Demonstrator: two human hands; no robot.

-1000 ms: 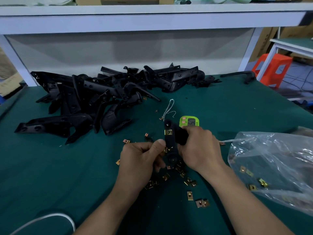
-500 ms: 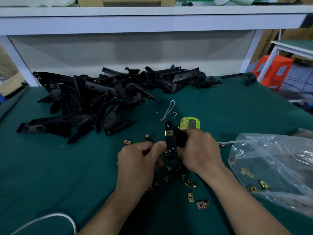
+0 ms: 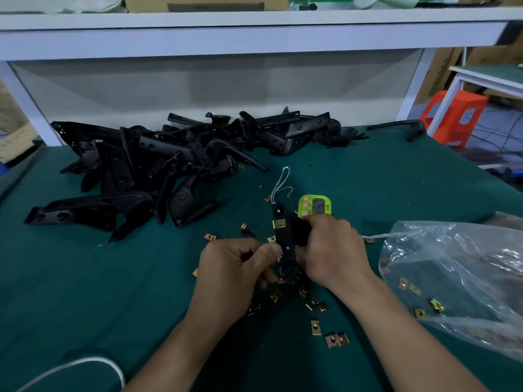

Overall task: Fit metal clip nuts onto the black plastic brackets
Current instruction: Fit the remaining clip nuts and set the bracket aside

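A black plastic bracket [image 3: 284,241] stands upright between my hands above the green table [image 3: 85,278]. My right hand [image 3: 331,250] grips its right side. A brass clip nut [image 3: 279,223] sits fitted near its top. My left hand [image 3: 240,270] has its fingers curled, and its thumb presses the bracket's left edge at mid-height; whether a clip nut lies under the thumb is hidden. Several loose clip nuts [image 3: 336,340] lie scattered on the cloth below and around my hands.
A heap of black brackets [image 3: 158,171] fills the table's back left. A clear plastic bag [image 3: 458,281] holding more clip nuts lies at the right. A green timer [image 3: 315,206] and a white string [image 3: 280,183] sit behind the bracket. A white cable [image 3: 85,366] curls at the front left.
Both hands and the bracket have stayed almost in place; the left thumb has pressed a little closer against the bracket's left edge.
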